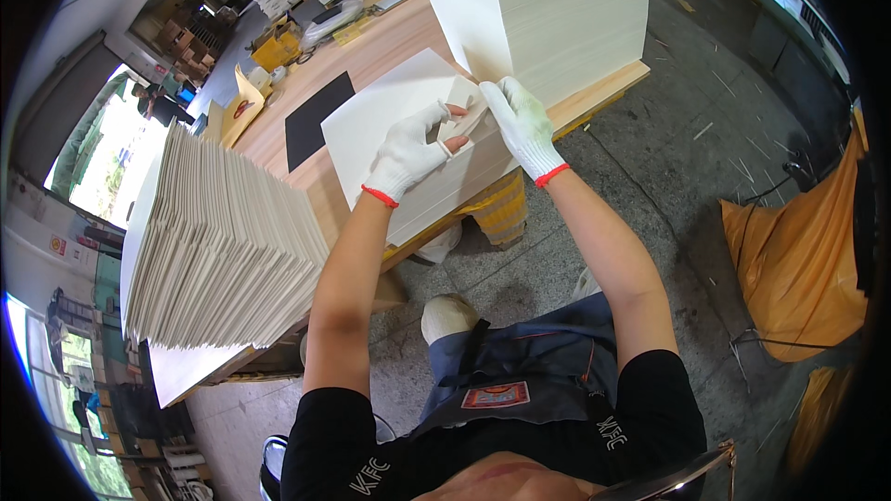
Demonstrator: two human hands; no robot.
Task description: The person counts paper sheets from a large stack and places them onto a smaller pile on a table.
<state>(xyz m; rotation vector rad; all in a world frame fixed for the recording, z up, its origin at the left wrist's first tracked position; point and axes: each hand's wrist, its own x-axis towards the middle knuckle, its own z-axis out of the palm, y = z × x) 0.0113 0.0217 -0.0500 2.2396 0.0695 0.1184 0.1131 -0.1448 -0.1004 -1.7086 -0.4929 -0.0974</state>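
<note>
A low stack of white sheets (376, 121) lies on the wooden table in front of me, its near corner fanned and slightly lifted. My left hand (413, 153) rests on that stack in a white knit glove with a red cuff. Its bare thumb and index fingertips are apart beside the sheet edges. Wearing a matching glove, my right hand (527, 128) is closed at the fanned corner, with sheet edges against its thumb side; its inner fingers are partly hidden. Just beyond both hands rises a tall stack of white sheets (580, 19).
At left leans a thick stack of folded boards (232, 241). A black sheet (317, 119), scissors (243, 109) and a yellow box (277, 46) lie along the wooden table (399, 32). Orange sheeting (798, 250) hangs at right above a floor (687, 167) littered with scraps. Another person (162, 104) is far left.
</note>
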